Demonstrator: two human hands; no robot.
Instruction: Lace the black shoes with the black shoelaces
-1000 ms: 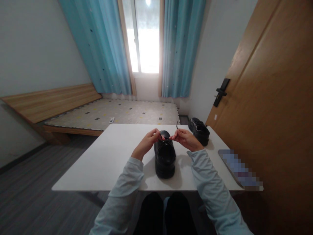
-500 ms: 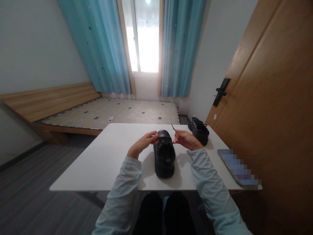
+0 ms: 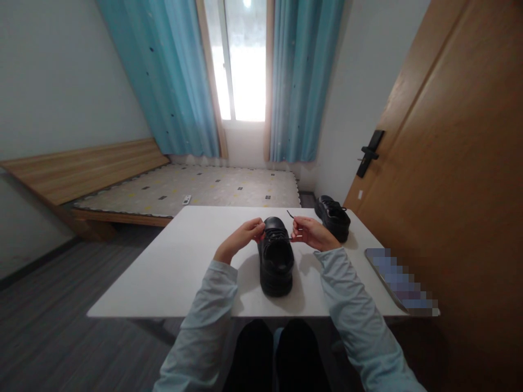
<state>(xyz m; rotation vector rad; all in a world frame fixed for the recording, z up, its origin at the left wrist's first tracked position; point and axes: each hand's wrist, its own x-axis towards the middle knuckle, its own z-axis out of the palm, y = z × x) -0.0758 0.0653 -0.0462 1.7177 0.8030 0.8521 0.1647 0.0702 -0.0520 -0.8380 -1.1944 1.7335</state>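
Note:
A black lace-up shoe (image 3: 276, 280) stands upright on the white table in front of me, toe pointing away. My left hand (image 3: 245, 235) is pinched at the shoe's left edge, beside the laces; its fingertips appear to hold one end of the shoelace. On the other side, my right hand (image 3: 312, 233) grips the shoelace (image 3: 290, 213), whose loose tip sticks up above the fingers. A stretch of lace runs level over the shoe's opening between both hands. The matching black shoe (image 3: 334, 220) rests at the table's far right.
The white table (image 3: 171, 272) reaches close to a wooden door (image 3: 457, 163) on the right. A phone-like flat object (image 3: 394, 280), partly pixelated, lies along its right edge. Beyond is a bed (image 3: 212, 188) with a small white remote (image 3: 187, 200) on it.
The lace between my hands now shows as a taut line over the shoe. My right hand has shifted very slightly to the right; the shoes stay put.

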